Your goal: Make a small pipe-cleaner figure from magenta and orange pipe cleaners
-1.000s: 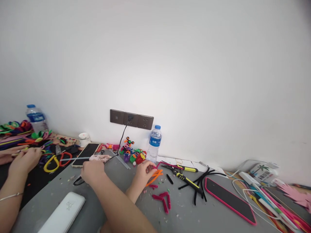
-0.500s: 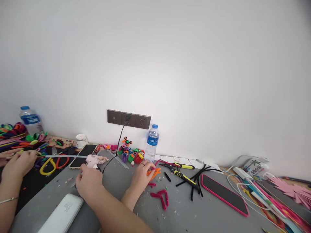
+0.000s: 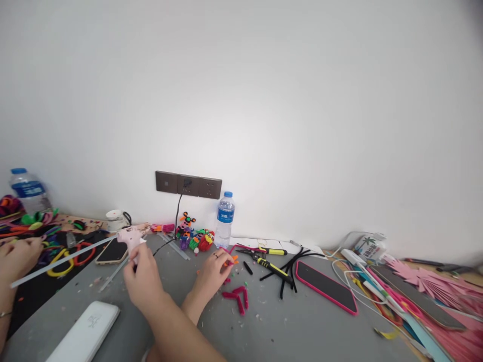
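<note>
Head view: two bottles [image 3: 225, 216], contents clear; right hand [image 3: 143, 279] grips one glue gun [image 3: 129, 237]; left hand [image 3: 209, 275] pinches orange stems [image 3: 236, 259].

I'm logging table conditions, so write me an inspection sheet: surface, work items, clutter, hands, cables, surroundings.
Surface: grey table, scattered with small scraps.
Work items: pink glue gun, long glue stick out its back; orange pipe cleaner, partly hidden.
Clutter: pliers, pink-cased phone, white power bank, black pipe cleaners.
Hands: right hand holds the glue gun; left hand pinches the orange pipe cleaner; forearms cross.
Cables: black cord from wall socket down to table; white cables at right.
Surroundings: white wall behind; another person's hand at far left.
</note>
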`<state>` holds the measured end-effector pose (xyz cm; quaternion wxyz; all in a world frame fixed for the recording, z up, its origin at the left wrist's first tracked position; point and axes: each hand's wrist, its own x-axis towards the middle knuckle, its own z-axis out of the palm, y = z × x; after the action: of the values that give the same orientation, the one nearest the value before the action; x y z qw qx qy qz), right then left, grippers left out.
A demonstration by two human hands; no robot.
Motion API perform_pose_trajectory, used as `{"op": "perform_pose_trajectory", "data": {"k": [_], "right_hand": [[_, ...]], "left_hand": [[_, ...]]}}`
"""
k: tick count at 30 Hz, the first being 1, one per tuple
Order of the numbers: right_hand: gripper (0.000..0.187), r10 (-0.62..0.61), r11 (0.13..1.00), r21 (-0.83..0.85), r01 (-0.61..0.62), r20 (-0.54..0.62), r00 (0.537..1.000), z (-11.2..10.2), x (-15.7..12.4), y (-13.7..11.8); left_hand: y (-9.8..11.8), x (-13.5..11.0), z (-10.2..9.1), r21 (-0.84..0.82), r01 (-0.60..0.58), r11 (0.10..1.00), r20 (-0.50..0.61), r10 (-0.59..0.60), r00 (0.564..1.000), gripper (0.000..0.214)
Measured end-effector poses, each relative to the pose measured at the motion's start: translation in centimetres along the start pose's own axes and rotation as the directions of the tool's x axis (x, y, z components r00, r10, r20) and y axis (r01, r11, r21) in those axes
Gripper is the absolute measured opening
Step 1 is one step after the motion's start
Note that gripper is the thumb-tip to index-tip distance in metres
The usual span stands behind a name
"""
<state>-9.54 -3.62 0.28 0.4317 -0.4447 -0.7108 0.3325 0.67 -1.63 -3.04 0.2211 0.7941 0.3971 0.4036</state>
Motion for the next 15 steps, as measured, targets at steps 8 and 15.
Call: {"op": "perform_pose_trajectory", "data": {"k": [8,15], "right_hand": [[0.027,0.19,0.792,0.587,-0.165,0.019,0.982,-0.3,0.3,1.9],[0.029,-0.099,0.926,0.371,0.074,0.049,0.994,-6.3,-2.6,1.3]], "left_hand": [[0.1,0.0,-0.1,-0.028,0.011,1.0,0.011,-0.011,1.0,0.016],[0.6,0.5,-0.6,-0.154,0.068,0.986,-0.072,-0.079,0.994,0.01]]}}
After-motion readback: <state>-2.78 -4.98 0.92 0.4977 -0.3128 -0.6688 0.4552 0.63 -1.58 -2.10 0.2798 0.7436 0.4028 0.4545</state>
